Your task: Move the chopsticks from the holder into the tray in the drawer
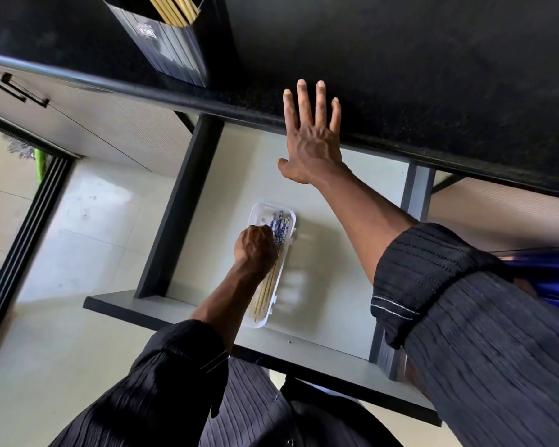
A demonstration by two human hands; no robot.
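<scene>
Risk noted: the left hand (255, 250) is curled in a closed grip on a bundle of chopsticks (271, 279) lying along the white tray (255, 212) in the open drawer (320, 253); a careless release could, in my judgement, scatter sticks over the tray's low rim. More chopsticks stand in the black holder (171, 50) on the worktop (400, 59). The right hand (313, 140) holds nothing, reaching forward with fingers spread flat over the worktop edge.
</scene>
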